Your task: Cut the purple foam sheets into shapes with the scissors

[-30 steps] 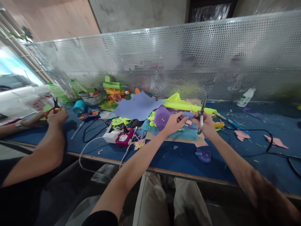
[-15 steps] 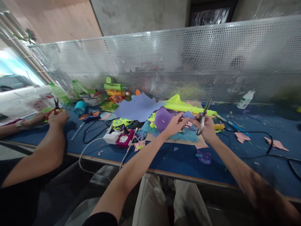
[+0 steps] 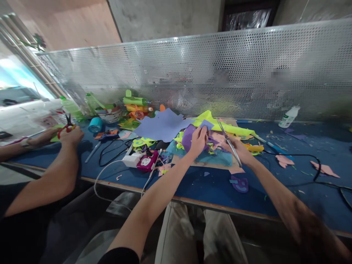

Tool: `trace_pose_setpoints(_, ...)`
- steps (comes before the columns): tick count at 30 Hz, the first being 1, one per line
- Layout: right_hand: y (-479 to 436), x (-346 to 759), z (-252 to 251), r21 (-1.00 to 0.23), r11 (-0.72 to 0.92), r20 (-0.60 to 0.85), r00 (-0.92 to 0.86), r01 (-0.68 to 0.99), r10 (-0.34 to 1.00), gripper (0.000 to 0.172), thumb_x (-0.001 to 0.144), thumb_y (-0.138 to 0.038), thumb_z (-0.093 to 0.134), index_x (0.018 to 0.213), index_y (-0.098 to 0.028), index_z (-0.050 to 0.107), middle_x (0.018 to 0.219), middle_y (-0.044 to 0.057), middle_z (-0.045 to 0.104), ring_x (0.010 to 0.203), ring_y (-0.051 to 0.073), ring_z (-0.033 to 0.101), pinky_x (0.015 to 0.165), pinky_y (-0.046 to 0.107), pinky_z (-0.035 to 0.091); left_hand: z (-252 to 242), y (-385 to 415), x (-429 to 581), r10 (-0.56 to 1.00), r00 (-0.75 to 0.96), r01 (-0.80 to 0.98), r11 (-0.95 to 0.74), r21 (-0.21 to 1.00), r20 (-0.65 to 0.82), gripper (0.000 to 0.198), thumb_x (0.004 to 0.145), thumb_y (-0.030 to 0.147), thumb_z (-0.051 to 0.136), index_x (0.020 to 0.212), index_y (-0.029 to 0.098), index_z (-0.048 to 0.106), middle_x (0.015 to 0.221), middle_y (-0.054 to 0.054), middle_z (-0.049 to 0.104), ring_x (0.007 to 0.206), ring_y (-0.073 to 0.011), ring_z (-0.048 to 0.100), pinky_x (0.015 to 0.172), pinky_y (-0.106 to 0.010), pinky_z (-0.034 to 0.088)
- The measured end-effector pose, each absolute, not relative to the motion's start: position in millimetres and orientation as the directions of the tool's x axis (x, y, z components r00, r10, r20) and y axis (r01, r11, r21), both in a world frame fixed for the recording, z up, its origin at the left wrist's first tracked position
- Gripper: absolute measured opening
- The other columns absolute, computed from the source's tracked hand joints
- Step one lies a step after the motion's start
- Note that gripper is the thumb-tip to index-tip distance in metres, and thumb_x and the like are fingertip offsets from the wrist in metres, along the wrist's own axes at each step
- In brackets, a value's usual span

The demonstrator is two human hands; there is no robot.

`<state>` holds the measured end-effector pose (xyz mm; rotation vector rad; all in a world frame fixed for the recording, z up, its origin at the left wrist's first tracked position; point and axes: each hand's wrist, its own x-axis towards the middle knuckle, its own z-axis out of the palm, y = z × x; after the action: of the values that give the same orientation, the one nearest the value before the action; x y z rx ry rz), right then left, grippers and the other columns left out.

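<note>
My left hand (image 3: 200,140) is closed on a small blue-violet piece of felt or foam sheet (image 3: 206,124), which sticks up above the fingers. In my right hand (image 3: 238,149) is a pair of metal scissors (image 3: 231,143), its blades pointing up and away. The two hands are apart, over a heap of coloured scraps. Beneath the left hand lies a purple sheet piece (image 3: 188,137). A large blue-violet sheet (image 3: 159,125) rests to the left, and a bright yellow-green sheet (image 3: 220,125) lies behind the hands.
At the left, a co-worker's hand (image 3: 72,135) holds red-handled scissors (image 3: 66,126). A magenta power adapter (image 3: 147,161) and cables lie on the blue table (image 3: 176,185). A white bottle (image 3: 289,116) leans at right before the perforated metal screen (image 3: 192,69). Pink scraps (image 3: 283,160) are scattered about.
My left hand has moved left and up with the blue-violet piece, away from my right hand. The scissors have turned in my right hand, their blades now tilting left.
</note>
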<state>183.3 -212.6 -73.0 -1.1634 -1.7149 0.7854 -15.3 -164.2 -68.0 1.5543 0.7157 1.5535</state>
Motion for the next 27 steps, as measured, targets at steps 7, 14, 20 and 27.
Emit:
trace_pose_setpoints(7,-208.8,182.8,-80.4,-0.822,0.323,0.245,-0.222,0.468,0.944,0.046,0.080,-0.067,0.060,0.080,-0.021,0.059,0.066,-0.004,0.048,0.059,0.013,0.043,0.054,0.027,0.037,-66.1,-166.8,-19.0,0.791,0.086,0.110,-0.612,0.783,0.606,0.052,0.100,0.063,0.047,0.073,0.019,0.054,0.059,0.000,0.053,0.052,-0.0119,0.046,0.053,-0.028,0.035)
trace_pose_setpoints(14,-216.2,177.5,-74.4,-0.855,0.320,0.238,-0.240,0.408,0.941,0.054,0.077,-0.075,0.057,0.074,-0.021,0.058,0.057,-0.004,0.045,0.050,0.012,0.042,0.048,0.026,0.035,-61.2,-173.5,-19.0,0.758,0.177,0.193,-0.652,0.733,0.628,0.050,0.102,0.059,0.045,0.073,0.019,0.053,0.062,-0.001,0.055,0.055,-0.0132,0.048,0.056,-0.029,0.033)
trace_pose_setpoints(20,-219.2,170.8,-75.6,-0.850,0.296,0.248,-0.164,0.436,0.955,0.059,0.076,-0.079,0.054,0.068,-0.021,0.056,0.049,-0.006,0.038,0.045,0.011,0.039,0.045,0.026,0.031,-60.4,-174.0,-17.9,0.769,0.127,0.147,-0.639,0.755,0.627,0.049,0.101,0.059,0.047,0.072,0.019,0.052,0.061,0.000,0.054,0.054,-0.0128,0.048,0.055,-0.029,0.033)
trace_pose_setpoints(27,-215.4,166.5,-79.5,-0.870,0.325,0.282,-0.167,0.370,0.945,0.058,0.074,-0.078,0.057,0.072,-0.021,0.057,0.058,-0.006,0.035,0.051,0.011,0.037,0.047,0.026,0.031,-60.2,-175.9,-18.8,0.728,0.119,0.284,-0.676,0.680,0.675,0.050,0.102,0.057,0.046,0.069,0.020,0.049,0.057,0.000,0.051,0.053,-0.0131,0.044,0.056,-0.030,0.028)
